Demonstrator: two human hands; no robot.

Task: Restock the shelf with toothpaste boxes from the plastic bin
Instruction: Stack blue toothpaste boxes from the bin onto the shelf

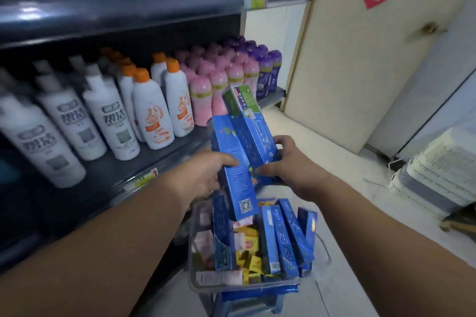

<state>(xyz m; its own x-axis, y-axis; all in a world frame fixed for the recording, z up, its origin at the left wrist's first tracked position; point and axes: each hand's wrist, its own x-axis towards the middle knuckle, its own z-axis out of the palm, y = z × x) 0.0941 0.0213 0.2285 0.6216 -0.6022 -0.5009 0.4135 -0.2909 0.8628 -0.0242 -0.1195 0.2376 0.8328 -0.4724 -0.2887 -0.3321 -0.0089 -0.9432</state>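
Together, hands [203, 175] [286, 162] grip boxes [247, 141] above bin [192, 252].

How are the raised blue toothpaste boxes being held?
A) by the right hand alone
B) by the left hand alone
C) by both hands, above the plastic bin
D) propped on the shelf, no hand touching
C: the left hand and the right hand both grip the blue toothpaste boxes, raised over the plastic bin.

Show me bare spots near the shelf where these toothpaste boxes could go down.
Bare strip of shelf in front of the white bottles, behind the price tag. Open floor right of the plastic bin, toward the white stack. Crowded: everything behind that strip, and inside the bin.
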